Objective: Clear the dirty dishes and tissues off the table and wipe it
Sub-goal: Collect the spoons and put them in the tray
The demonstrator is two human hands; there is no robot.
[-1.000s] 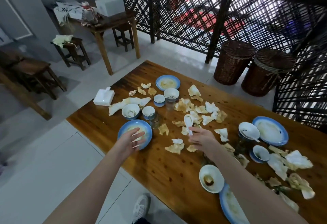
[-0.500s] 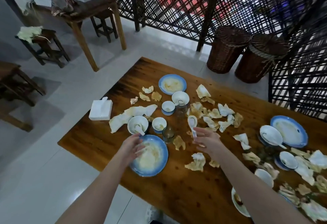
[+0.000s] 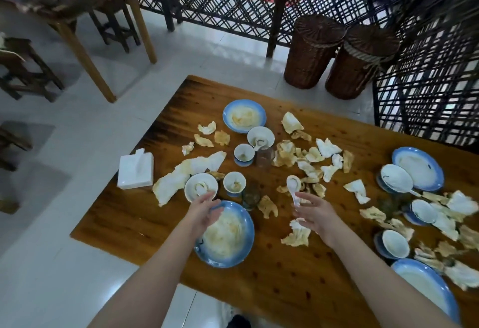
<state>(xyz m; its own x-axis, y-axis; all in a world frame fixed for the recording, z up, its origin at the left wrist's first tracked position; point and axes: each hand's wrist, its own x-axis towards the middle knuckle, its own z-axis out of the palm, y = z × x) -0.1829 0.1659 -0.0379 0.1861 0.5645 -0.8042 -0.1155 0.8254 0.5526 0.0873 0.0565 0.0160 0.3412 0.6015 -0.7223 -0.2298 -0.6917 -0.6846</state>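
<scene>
Head view: my left hand [image 3: 204, 211] is stretched out with fingers loose and straight, holding nothing, over the far rim of the blue-rimmed plate [image 3: 228, 239], just short of a white bowl [image 3: 201, 187]. My right hand [image 3: 315, 215] pinches the handle of a white spoon [image 3: 293, 187], its scoop pointing away from me. The plate sits near the table [image 3: 285, 281] edge closest to me. The middle is crowded with crumpled tissues [image 3: 296, 235]; bare wood lies between my 2 forearms, and a tissue box [image 3: 136, 169] stands at the left edge
</scene>
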